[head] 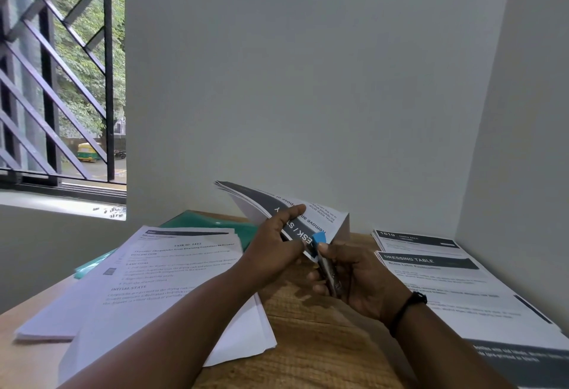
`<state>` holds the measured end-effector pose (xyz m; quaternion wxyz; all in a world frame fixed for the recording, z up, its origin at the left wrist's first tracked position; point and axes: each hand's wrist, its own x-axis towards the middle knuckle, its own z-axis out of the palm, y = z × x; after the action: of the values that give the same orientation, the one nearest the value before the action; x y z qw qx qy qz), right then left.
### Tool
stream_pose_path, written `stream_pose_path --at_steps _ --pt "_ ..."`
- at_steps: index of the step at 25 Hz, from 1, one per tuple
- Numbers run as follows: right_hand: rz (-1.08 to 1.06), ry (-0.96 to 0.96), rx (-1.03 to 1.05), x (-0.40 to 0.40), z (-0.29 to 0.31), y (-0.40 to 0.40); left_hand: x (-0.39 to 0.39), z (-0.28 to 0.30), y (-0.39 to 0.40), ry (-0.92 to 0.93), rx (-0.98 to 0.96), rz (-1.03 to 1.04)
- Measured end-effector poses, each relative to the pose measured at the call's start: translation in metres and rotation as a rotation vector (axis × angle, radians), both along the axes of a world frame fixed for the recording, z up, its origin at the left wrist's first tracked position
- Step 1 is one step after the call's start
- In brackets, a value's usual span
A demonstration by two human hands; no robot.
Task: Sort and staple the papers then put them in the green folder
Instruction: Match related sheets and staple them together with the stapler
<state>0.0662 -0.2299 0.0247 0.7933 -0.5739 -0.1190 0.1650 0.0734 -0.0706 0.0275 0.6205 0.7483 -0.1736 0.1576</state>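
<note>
At nine o'clock we see loose white printed sheets (pixel 160 290) over a translucent green plastic folder (pixel 209 222), at centre our left hand (pixel 274 247) pinching a lifted bundle of grey-banded pages (pixel 295 216), our right hand (pixel 351 278) gripping a blue-tipped dark stapler (pixel 323 256) clamped at its corner, at three o'clock stacked grey-headed sheets (pixel 446 281) on the wooden desk (pixel 308 342)

Left hand (pixel 277 245) pinching, thumb on top; right hand (pixel 354 278) curled, gripping
</note>
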Motion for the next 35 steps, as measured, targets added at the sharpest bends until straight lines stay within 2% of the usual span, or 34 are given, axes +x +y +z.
stream_pose_path --at_steps 6,12,21,24,29,32,35 --pt "0.001 -0.056 -0.016 -0.003 0.002 -0.001 0.001 -0.001 0.002 -0.030 0.053 -0.028" --pt "-0.022 -0.009 -0.007 -0.001 0.001 -0.001 0.002 -0.002 0.003 -0.037 0.076 -0.033" --pt "-0.238 0.015 -0.115 0.011 -0.003 0.011 0.005 -0.003 0.005 -0.022 0.061 -0.018" --pt "-0.224 0.015 -0.113 0.011 -0.005 0.010 0.004 -0.003 0.004 -0.002 0.029 -0.033" --pt "-0.085 -0.002 -0.052 0.010 -0.006 -0.005 0.003 0.003 0.010 0.035 -0.182 -0.119" --pt "-0.193 0.037 0.040 0.021 -0.003 -0.024 0.001 0.016 0.022 0.038 -0.440 -0.202" --pt "-0.343 0.079 0.257 0.031 -0.002 -0.048 0.002 0.028 0.039 0.100 -0.763 -0.436"
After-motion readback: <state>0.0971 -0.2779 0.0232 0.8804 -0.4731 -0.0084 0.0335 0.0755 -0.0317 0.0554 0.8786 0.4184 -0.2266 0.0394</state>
